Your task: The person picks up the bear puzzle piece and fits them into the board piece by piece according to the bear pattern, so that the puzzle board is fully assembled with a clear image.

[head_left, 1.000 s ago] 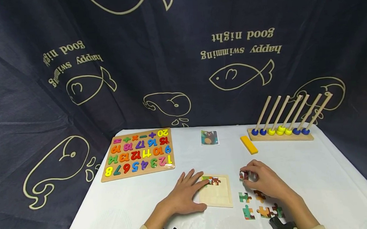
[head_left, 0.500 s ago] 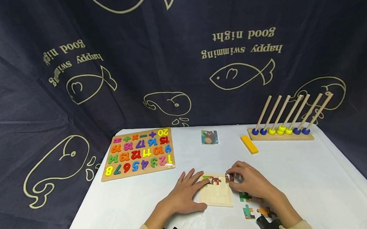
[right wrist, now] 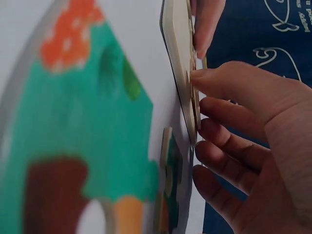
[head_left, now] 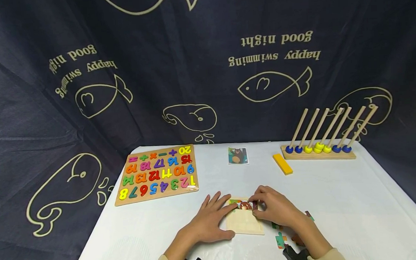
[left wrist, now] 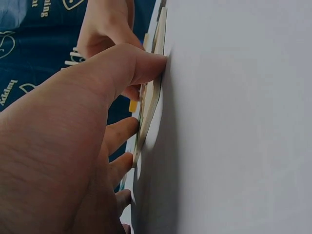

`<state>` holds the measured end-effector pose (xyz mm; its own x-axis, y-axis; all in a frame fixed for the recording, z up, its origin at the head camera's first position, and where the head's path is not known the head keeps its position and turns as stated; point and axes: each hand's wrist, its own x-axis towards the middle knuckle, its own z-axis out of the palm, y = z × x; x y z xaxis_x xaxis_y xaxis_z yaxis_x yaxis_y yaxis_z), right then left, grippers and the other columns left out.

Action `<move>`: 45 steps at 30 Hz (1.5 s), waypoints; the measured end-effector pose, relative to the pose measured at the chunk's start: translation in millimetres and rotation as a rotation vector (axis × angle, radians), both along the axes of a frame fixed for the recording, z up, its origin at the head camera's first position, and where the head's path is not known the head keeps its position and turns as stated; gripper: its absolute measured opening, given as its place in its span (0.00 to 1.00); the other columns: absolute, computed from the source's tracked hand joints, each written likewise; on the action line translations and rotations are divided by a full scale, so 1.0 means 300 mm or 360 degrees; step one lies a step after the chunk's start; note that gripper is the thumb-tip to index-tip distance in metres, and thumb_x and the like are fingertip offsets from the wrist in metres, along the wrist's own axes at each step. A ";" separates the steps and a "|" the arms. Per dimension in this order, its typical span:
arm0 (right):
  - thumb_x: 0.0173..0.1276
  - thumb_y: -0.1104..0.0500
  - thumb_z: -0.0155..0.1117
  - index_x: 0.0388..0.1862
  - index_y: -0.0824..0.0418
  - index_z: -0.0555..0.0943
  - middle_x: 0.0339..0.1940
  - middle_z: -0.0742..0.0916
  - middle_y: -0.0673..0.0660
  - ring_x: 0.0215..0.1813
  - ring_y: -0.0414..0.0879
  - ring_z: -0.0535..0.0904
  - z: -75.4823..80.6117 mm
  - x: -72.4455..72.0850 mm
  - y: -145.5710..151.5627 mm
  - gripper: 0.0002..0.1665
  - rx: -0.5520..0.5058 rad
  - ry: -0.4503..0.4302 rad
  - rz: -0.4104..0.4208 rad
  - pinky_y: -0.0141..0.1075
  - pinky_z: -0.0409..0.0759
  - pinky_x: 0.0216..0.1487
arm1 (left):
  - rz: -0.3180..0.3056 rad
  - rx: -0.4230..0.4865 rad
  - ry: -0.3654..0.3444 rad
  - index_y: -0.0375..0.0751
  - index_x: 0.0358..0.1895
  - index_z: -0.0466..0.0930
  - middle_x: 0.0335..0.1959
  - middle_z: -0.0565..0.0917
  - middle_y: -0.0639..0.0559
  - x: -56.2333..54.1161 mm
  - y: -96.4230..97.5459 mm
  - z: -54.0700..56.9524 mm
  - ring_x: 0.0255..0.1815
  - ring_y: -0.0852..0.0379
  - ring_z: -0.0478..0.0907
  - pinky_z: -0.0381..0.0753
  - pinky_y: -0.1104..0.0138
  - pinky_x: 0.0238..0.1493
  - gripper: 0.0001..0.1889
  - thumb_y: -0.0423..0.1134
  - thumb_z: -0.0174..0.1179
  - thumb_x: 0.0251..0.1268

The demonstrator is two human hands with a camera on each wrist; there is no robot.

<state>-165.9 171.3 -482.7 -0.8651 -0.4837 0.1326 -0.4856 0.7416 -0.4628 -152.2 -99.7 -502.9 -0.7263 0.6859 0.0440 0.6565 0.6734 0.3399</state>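
Note:
A shallow wooden puzzle tray (head_left: 245, 223) lies on the white table, with joined bear puzzle pieces (head_left: 245, 205) along its far edge. My left hand (head_left: 210, 221) rests at the tray's left side, fingers spread; its index fingertip touches the pieces and its thumb lies against the near edge. With thumb and fingers, my right hand (head_left: 276, 207) pinches a dark brown puzzle piece (head_left: 255, 205) at the far right corner of the tray, beside the joined ones. Part of that piece is hidden by the fingers. Loose puzzle pieces (head_left: 280, 240) lie under and beside my right forearm, partly covered.
A wooden number board (head_left: 157, 176) lies at the left. At the back are a small bear picture card (head_left: 238, 156), a yellow block (head_left: 282, 164) and a peg rack (head_left: 318, 152) with blue and yellow beads. A dark curtain (head_left: 197, 67) hangs behind the table.
My right hand has carried the brown piece leftward from beside the tray to its far right corner, against the joined pieces. My left hand has stayed in place.

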 end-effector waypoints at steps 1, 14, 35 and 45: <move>0.56 0.52 0.73 0.44 0.51 0.86 0.36 0.77 0.42 0.36 0.40 0.70 -0.001 0.000 -0.002 0.16 0.0018 0.0010 -0.0001 0.35 0.70 0.36 | 0.0000 -0.0001 0.0005 0.61 0.74 0.59 0.76 0.53 0.54 0.000 0.000 0.001 0.76 0.44 0.43 0.42 0.43 0.70 0.41 0.67 0.57 0.56; 0.55 0.48 0.74 0.46 0.50 0.88 0.37 0.76 0.43 0.35 0.38 0.68 0.006 0.000 -0.007 0.19 0.0119 0.0041 -0.0032 0.35 0.72 0.34 | 0.0000 -0.0007 0.0043 0.60 0.74 0.59 0.76 0.54 0.53 0.000 -0.001 -0.002 0.76 0.43 0.43 0.43 0.42 0.70 0.41 0.68 0.57 0.56; 0.57 0.50 0.74 0.51 0.52 0.84 0.43 0.80 0.44 0.39 0.41 0.75 0.037 0.002 0.063 0.21 -0.0044 -0.0016 -0.0081 0.39 0.77 0.41 | 0.0004 0.0008 0.0035 0.58 0.74 0.59 0.76 0.53 0.53 0.003 -0.003 0.001 0.76 0.44 0.43 0.42 0.43 0.70 0.43 0.67 0.58 0.55; 0.61 0.57 0.71 0.51 0.54 0.83 0.42 0.82 0.45 0.38 0.42 0.75 0.055 0.011 0.173 0.18 -0.0186 -0.0072 -0.0151 0.38 0.78 0.38 | 0.0022 0.0043 0.0037 0.53 0.74 0.58 0.76 0.55 0.54 0.000 -0.002 -0.008 0.76 0.45 0.44 0.42 0.44 0.71 0.46 0.67 0.60 0.52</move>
